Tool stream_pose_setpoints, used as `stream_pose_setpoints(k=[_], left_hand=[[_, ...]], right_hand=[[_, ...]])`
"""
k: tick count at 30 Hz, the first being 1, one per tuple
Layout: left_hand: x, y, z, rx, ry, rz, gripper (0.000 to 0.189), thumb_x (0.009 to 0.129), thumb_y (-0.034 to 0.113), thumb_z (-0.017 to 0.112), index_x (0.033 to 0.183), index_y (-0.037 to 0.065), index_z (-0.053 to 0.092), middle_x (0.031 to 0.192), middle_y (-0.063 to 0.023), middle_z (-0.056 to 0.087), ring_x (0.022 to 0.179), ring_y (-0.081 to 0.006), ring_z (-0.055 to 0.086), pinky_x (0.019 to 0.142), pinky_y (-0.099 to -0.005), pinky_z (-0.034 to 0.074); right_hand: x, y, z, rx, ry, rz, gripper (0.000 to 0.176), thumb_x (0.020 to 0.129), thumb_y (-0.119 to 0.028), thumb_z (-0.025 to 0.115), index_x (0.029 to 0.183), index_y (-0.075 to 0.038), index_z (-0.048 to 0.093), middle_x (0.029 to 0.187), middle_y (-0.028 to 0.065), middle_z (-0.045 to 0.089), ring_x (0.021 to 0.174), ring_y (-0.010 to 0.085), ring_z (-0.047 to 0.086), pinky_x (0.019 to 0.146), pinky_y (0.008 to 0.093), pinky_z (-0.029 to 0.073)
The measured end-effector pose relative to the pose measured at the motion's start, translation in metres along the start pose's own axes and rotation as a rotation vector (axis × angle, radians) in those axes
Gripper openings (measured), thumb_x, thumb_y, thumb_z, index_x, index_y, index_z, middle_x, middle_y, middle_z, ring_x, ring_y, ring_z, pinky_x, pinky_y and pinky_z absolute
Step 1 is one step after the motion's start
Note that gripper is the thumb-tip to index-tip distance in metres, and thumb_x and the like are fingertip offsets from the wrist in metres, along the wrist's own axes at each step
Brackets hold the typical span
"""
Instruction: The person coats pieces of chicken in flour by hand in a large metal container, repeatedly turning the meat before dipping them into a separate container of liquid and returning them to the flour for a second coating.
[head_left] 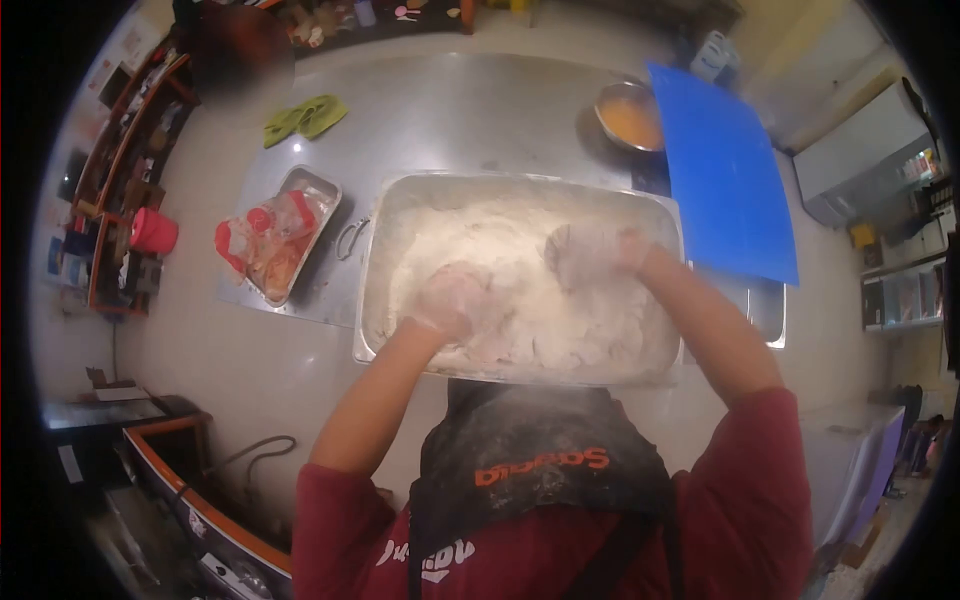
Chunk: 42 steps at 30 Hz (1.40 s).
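Note:
A large metal tray [372,300] full of white flour [520,240] with pieces buried in it stands on the steel table in front of me. My left hand [447,303], in a thin flour-coated glove, presses down into the flour at the tray's near left. My right hand [590,255], gloved too, is sunk in the flour near the tray's middle right, fingers curled into the mix. Whether either hand grips a piece under the flour is hidden.
A smaller metal tray [325,190] with plastic-wrapped red and orange packs sits to the left. Scissors [350,238] lie beside it. A green cloth [305,117] lies at the back left, a metal bowl [628,115] of orange liquid and a blue cutting board [725,175] at the back right.

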<state>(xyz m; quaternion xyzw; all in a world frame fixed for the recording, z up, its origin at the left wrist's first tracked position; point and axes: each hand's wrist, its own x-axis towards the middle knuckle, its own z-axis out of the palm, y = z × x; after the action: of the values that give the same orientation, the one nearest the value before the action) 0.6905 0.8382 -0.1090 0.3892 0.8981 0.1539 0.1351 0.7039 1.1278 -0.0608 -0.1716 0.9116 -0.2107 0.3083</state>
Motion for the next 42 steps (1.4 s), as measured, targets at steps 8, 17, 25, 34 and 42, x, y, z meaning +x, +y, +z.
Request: stream_pose_setpoints(k=[8, 17, 25, 34, 42], left_hand=[[0.047, 0.087, -0.092, -0.238, -0.395, -0.242, 0.027, 0.100, 0.024, 0.060, 0.117, 0.009, 0.075, 0.101, -0.0121, 0.075, 0.089, -0.0240, 0.071, 0.081, -0.0375, 0.058], [0.079, 0.129, -0.101, -0.057, -0.489, -0.318, 0.032, 0.094, 0.034, 0.063, 0.107, 0.008, 0.076, 0.097, -0.0117, 0.073, 0.091, -0.0250, 0.071, 0.082, -0.0382, 0.057], [0.102, 0.214, -0.120, -0.067, -0.169, 0.492, 0.025, 0.096, 0.034, 0.065, 0.107, 0.015, 0.077, 0.096, -0.0065, 0.073, 0.080, -0.0180, 0.066, 0.074, -0.0329, 0.055], [0.206, 0.356, -0.014, 0.021, -0.195, 0.667, 0.022, 0.087, 0.023, 0.066, 0.106, 0.017, 0.077, 0.104, -0.0042, 0.072, 0.101, -0.0239, 0.068, 0.085, -0.0356, 0.057], [0.239, 0.378, 0.136, 0.038, -0.121, 0.648, 0.010, 0.086, 0.012, 0.060, 0.092, 0.007, 0.067, 0.099, -0.0109, 0.072, 0.096, -0.0256, 0.071, 0.082, -0.0380, 0.058]], right_hand=[[-0.011, -0.055, -0.030, -0.118, 0.083, 0.203, 0.024, 0.075, -0.014, 0.081, 0.098, -0.009, 0.075, 0.090, 0.0096, 0.075, 0.082, 0.0259, 0.070, 0.075, 0.0377, 0.056], [-0.050, -0.034, -0.033, -0.089, 0.071, 0.143, 0.022, 0.077, -0.015, 0.079, 0.097, -0.008, 0.074, 0.094, 0.0126, 0.075, 0.086, 0.0285, 0.071, 0.078, 0.0394, 0.057], [-0.240, 0.002, -0.061, 0.285, 0.399, 0.168, 0.020, 0.090, -0.009, 0.061, 0.105, -0.002, 0.073, 0.094, 0.0127, 0.075, 0.085, 0.0228, 0.073, 0.080, 0.0346, 0.058], [-0.338, 0.119, -0.010, 0.522, 0.469, 0.506, 0.016, 0.092, -0.007, 0.065, 0.106, 0.001, 0.069, 0.090, 0.0096, 0.074, 0.085, 0.0165, 0.072, 0.080, 0.0322, 0.058], [-0.329, 0.242, 0.090, 0.425, 0.576, 0.596, 0.025, 0.091, -0.020, 0.068, 0.113, -0.009, 0.070, 0.094, 0.0123, 0.074, 0.089, 0.0268, 0.072, 0.081, 0.0391, 0.058]])
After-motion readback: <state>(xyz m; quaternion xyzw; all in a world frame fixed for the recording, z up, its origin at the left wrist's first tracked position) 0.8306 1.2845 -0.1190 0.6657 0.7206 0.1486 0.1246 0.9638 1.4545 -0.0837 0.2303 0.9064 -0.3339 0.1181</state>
